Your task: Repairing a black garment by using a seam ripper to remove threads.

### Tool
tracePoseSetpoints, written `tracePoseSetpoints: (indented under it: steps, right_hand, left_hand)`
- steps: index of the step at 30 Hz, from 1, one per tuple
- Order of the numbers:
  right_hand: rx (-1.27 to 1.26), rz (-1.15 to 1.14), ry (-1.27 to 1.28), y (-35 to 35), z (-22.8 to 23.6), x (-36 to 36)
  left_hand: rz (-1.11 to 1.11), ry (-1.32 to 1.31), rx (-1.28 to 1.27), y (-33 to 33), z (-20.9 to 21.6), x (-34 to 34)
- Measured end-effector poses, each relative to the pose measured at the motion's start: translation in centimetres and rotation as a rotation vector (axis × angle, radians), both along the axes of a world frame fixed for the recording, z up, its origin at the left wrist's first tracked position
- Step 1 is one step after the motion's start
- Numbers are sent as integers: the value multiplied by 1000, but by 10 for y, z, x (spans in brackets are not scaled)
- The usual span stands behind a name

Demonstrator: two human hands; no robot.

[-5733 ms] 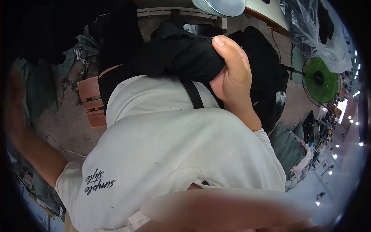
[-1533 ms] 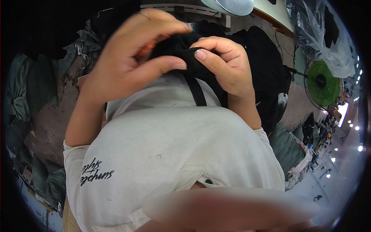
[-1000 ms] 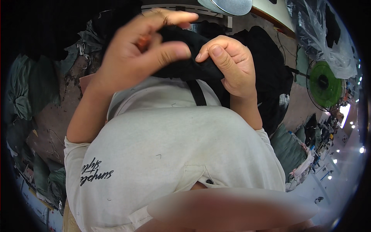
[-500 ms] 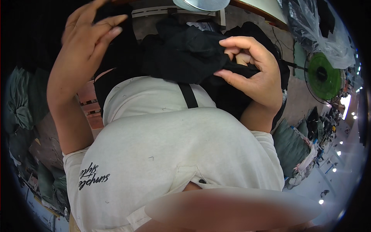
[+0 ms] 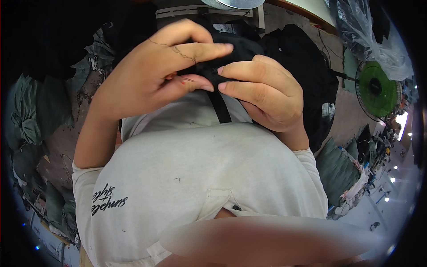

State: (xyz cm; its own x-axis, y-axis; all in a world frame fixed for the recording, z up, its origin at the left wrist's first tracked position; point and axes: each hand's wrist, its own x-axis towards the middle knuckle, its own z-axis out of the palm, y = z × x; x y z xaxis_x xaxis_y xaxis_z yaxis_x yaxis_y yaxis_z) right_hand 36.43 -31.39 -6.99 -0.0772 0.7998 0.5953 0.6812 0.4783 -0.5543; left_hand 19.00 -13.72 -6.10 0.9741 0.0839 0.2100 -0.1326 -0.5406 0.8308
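Black cloth [image 5: 243, 48] lies bunched in front of my waist, dark enough that its folds are hard to make out. With thumb and fingertips my right hand [image 5: 269, 91] pinches an edge of it. Facing it from the other side, my left hand [image 5: 147, 73] has its thumb and fingers closed around the same cloth, fingertips close to those of the right. A thin dark wavy line like a thread crosses the back of the left fingers. Small red spots show by the left thumb; I cannot make out what they are.
A green fan [image 5: 377, 88] stands at the right, below clear plastic sheeting [image 5: 356, 33]. Grey-green bundles of cloth [image 5: 29, 109] lie at the far left, with another bundle [image 5: 338, 171] at the right. A round metallic object [image 5: 233, 3] sits at the top edge.
My left hand has come down and right from its raised, open position onto the cloth. The right hand has shifted left and a little lower, still pinching the cloth.
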Motion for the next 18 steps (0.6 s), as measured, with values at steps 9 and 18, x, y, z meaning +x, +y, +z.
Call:
tracePoseSetpoints:
  steps: [9,18]
  right_hand:
    - [87,-389,156,8,-13,1]
    - [98,70,1023,17,-44,9]
  left_hand:
    - [98,-540,539,-28,-1,-1]
    - [243,-94,-321,-12,5,-9]
